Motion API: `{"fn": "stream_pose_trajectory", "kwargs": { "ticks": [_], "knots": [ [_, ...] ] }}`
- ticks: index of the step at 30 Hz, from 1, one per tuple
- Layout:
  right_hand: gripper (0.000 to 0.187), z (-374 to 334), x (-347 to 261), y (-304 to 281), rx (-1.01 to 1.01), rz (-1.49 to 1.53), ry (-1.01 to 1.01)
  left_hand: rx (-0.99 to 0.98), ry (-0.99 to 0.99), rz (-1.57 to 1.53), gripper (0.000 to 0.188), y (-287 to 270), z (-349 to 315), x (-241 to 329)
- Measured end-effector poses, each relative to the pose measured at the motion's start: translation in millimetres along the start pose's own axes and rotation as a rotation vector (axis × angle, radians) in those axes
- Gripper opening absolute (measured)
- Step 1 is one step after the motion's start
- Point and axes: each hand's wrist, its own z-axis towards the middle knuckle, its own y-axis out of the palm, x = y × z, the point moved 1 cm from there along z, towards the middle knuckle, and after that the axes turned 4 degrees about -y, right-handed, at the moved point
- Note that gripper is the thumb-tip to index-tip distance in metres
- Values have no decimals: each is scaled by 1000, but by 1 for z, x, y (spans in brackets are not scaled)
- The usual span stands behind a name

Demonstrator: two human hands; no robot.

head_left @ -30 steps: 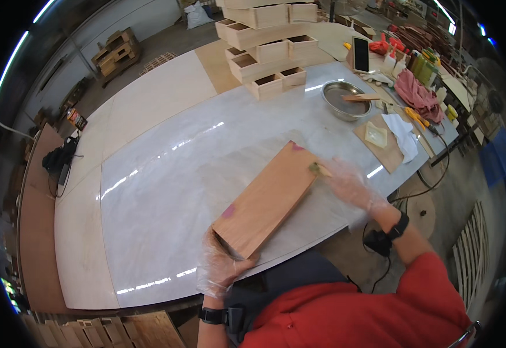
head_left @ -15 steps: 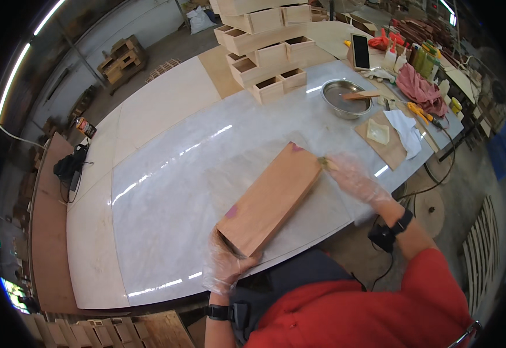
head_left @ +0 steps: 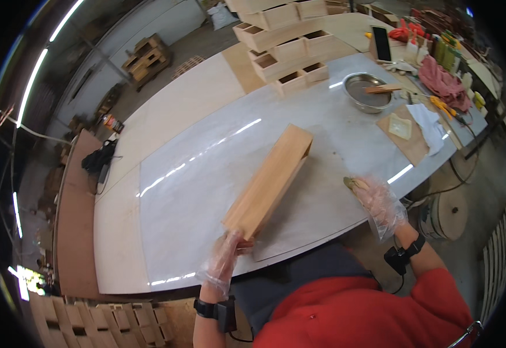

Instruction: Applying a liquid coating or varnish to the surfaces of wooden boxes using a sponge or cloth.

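A long wooden box (head_left: 269, 177) stands tilted above the plastic-covered table, a narrow pale side turned up. My left hand (head_left: 225, 252), in a clear plastic glove, is closed round its near end; the fingers under it are partly hidden. To the right and apart from the box, my right hand (head_left: 380, 203), also gloved, is closed on a small greenish-brown pad (head_left: 350, 184), which looks like a sponge or folded cloth. Most of that pad is covered by the fingers.
Stacked wooden drawer boxes (head_left: 288, 46) rise at the far side. A steel basin (head_left: 364, 104) with a wooden stick across it stands at the far right, near a white cloth (head_left: 427, 124), a shallow pale dish (head_left: 400, 127), a phone (head_left: 381, 44), bottles and a pink rag (head_left: 443, 81).
The box has been turned in my left hand, so a narrow side faces up instead of the broad face with purple patches. My right hand with the pad has come away from its far corner, toward me.
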Motion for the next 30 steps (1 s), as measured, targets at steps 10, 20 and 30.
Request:
{"fn": "stream_pose_trajectory", "kwargs": {
  "ticks": [10, 20, 30],
  "knots": [
    [31, 9, -8, 22, -62, -95, -152, 61, -279, -138, 97, 2, -4, 14],
    [32, 8, 3, 35, -27, -23, -159, 376, -165, 5, 82, -43, 39, 11],
    [33, 6, 13, 52, 110, 189, -58, 494, 21, 106, 43, -55, 5, 4]
  ]
}}
